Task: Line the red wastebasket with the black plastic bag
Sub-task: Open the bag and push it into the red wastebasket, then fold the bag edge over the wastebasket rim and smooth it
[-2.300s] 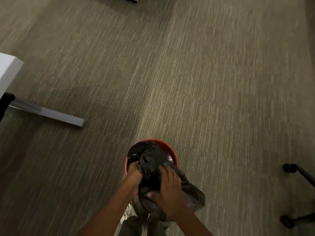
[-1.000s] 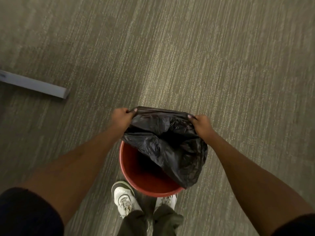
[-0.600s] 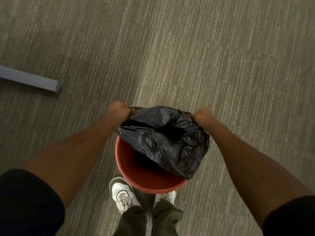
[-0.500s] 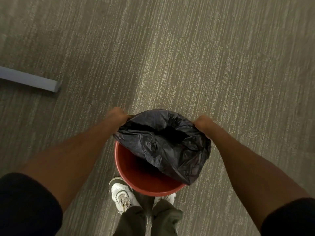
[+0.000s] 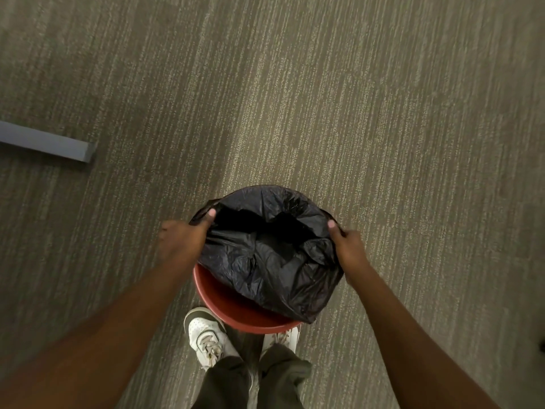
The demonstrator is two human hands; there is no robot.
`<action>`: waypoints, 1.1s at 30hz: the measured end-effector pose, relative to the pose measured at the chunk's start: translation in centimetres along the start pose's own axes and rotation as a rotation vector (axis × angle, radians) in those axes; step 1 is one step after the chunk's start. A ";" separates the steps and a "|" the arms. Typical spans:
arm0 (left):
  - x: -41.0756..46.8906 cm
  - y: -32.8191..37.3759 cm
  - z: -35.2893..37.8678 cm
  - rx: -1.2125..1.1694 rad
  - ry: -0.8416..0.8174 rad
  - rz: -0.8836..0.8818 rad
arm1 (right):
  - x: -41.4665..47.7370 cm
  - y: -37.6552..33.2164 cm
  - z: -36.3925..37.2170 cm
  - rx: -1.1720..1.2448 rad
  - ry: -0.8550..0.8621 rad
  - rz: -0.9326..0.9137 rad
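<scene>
Now both hands' grip stretches black bag [image 5: 265, 261] over red wastebasket [image 5: 233, 308].

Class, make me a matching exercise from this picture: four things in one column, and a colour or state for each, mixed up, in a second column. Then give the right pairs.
Things:
1. bag
2. wastebasket
3. shoe
4. left hand

Colours or states:
A. white, on the carpet beside the basket
B. red, its near rim still bare
C. black, mouth held open
D. gripping the bag's edge, opposite the right hand

Pairs: 1-C, 2-B, 3-A, 4-D
</scene>
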State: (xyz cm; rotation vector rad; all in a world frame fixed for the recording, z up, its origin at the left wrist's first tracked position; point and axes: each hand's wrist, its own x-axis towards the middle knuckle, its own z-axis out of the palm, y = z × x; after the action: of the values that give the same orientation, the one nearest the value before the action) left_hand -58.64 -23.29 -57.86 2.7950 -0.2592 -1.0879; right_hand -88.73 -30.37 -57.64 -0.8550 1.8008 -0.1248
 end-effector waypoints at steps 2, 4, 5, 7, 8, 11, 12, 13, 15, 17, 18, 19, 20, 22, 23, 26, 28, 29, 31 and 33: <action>-1.6 -0.8 0.2 0.057 0.174 -0.017 | -1.7 0.9 0.4 0.018 0.058 0.017; -2.6 -1.4 0.5 0.064 0.218 -0.070 | -3.4 1.9 0.5 -0.007 0.076 0.074; -2.8 -1.7 0.6 0.052 0.211 -0.111 | -4.1 2.5 0.5 -0.038 0.085 0.101; -2.9 -2.2 0.6 -0.016 0.171 -0.163 | -5.4 3.9 0.5 -0.085 0.074 0.154; -2.9 -2.4 0.4 -0.068 0.145 -0.153 | -6.1 4.5 0.5 -0.084 0.060 0.171; -3.2 -2.7 -0.1 -0.309 0.019 -0.160 | -8.3 6.5 0.7 -0.063 0.064 0.231; -3.3 -2.8 -0.2 -0.421 -0.038 -0.195 | -8.8 7.2 0.7 -0.033 0.056 0.262; -3.4 -2.8 -0.3 -0.516 -0.103 -0.237 | -9.4 7.8 0.7 0.032 0.031 0.304; -3.8 -2.8 -0.9 -0.629 -0.259 -0.313 | -10.0 9.1 0.9 0.263 -0.043 0.406; -4.2 -3.0 -1.5 -0.726 -0.400 -0.369 | -10.4 10.0 1.1 0.533 -0.058 0.502; -4.4 -3.0 -1.8 -0.788 -0.443 -0.395 | -10.6 10.5 1.3 0.654 -0.037 0.540; -4.6 -3.0 -2.0 -0.848 -0.472 -0.417 | -10.8 10.8 1.4 0.762 -0.017 0.565; -4.7 -3.1 -2.2 -0.902 -0.494 -0.435 | -11.0 11.2 1.6 0.858 -0.004 0.579; -4.8 -3.2 -2.3 -0.978 -0.535 -0.465 | -11.5 11.9 1.8 0.991 0.009 0.579; -4.9 -3.2 -2.3 -0.998 -0.552 -0.473 | -11.8 12.1 1.8 1.015 0.009 0.569; -4.9 -3.2 -2.1 -1.007 -0.605 -0.433 | -12.4 12.3 1.9 0.973 -0.007 0.533; -4.8 -3.3 -2.1 -1.039 -0.646 -0.377 | -12.7 12.6 2.0 0.927 -0.012 0.491; -4.6 -3.6 -2.0 -1.069 -0.660 -0.351 | -12.7 12.7 2.1 0.901 -0.012 0.468; -4.7 -4.0 -2.0 -1.068 -0.690 -0.291 | -13.0 13.1 2.4 0.869 -0.037 0.431; -4.9 -4.7 -2.1 -0.942 -0.668 -0.188 | -13.3 13.3 2.8 0.862 -0.089 0.412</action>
State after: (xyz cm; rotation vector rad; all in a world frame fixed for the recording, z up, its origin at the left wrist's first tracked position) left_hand -60.22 -17.57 -53.95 1.6059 0.3790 -1.6054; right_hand -90.77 -11.68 -54.67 0.1197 1.5738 -0.5360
